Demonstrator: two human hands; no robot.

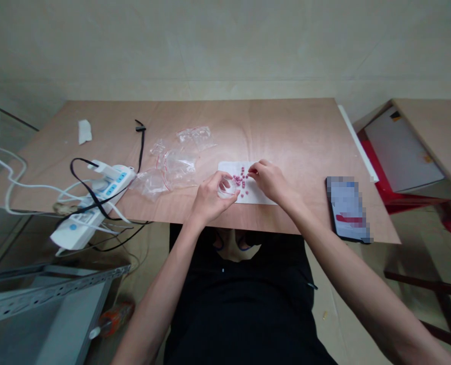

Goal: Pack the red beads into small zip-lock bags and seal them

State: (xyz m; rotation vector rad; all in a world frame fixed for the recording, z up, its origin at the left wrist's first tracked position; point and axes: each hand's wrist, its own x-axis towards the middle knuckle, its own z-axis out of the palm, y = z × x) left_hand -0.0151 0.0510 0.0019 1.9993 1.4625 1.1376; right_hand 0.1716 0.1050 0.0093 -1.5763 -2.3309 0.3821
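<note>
My left hand (pixel 213 196) is wrapped round a small clear round container (pixel 226 188), held tilted at the left part of a white sheet (pixel 261 196). Several small pink beads (pixel 239 180) lie scattered on the sheet beside the container's mouth. Over the sheet's right side, my right hand (pixel 268 178) has its thumb and fingertips pinched together at the edge of the beads. Whatever is between those fingertips is too small to make out.
Clear zip bags (pixel 176 167) lie left of my hands. A white power strip (pixel 115 185) with tangled cables sits at the table's left front edge. A phone (pixel 347 210) lies at the right. A scrap of white paper (pixel 84 132) is at the back left.
</note>
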